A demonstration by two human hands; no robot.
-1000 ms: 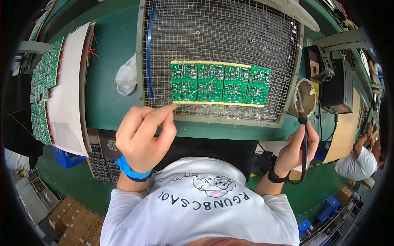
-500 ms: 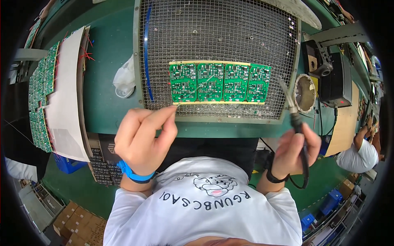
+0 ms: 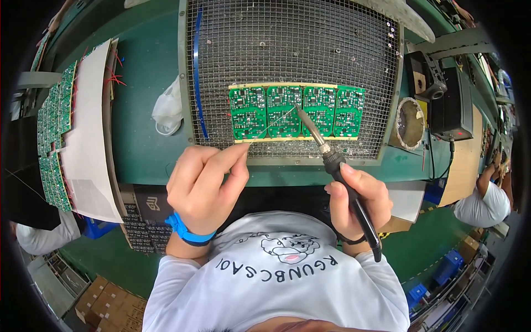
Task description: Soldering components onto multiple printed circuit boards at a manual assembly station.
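A panel of green circuit boards (image 3: 249, 119) joined side by side lies on a wire-mesh tray (image 3: 249, 50). In my right hand (image 3: 362, 202) is a soldering iron (image 3: 354, 193) with a black handle, its tip at the upper right part of the second board from the left. My left hand (image 3: 207, 182) pinches a thin solder wire (image 3: 271, 125) between thumb and fingertips. That wire slants up and right over the second board, its end close beside the iron's tip. Whether wire and tip touch is too small to tell.
Right of the tray stand a round bowl (image 3: 410, 124) and a black box-shaped device (image 3: 453, 105). A white plastic bag (image 3: 167, 110) lies on the left. Further left, several green boards (image 3: 52, 122) lean by a white panel (image 3: 94, 133). Another person (image 3: 484, 207) is at the right.
My right hand has swung left with the soldering iron, bringing its tip from the tray's right side onto the boards. My left hand and the solder wire have shifted slightly right.
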